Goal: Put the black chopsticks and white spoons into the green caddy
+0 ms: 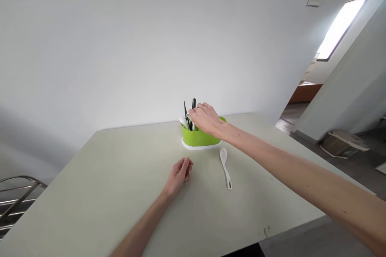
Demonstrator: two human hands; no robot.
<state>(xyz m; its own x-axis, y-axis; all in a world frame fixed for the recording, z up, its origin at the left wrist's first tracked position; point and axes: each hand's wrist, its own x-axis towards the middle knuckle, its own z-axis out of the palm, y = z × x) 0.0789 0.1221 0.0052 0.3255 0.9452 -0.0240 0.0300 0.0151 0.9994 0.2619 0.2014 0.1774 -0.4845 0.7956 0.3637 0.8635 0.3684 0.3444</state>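
Observation:
A green utensil holder (pixel 200 139) with a white base stands at the back of the table, near the wall. Black chopsticks (pixel 185 108) and a white spoon (pixel 183 122) stick up from its left end. Over its top, my right hand (pixel 206 118) is closed at the left compartment, its fingertips on a white spoon (pixel 189 116); the grip itself is partly hidden. My left hand (pixel 180 174) rests on the table in front of the holder, fingers curled in, with nothing visible in them. Right of it lies another white spoon (pixel 225 166), bowl towards the holder.
The pale table (pixel 120 176) meets a white wall (pixel 150 48) at the back. A metal rack (pixel 18 196) stands beyond the left edge. Past the right edge, a box (pixel 340 143) sits on the floor by a wall.

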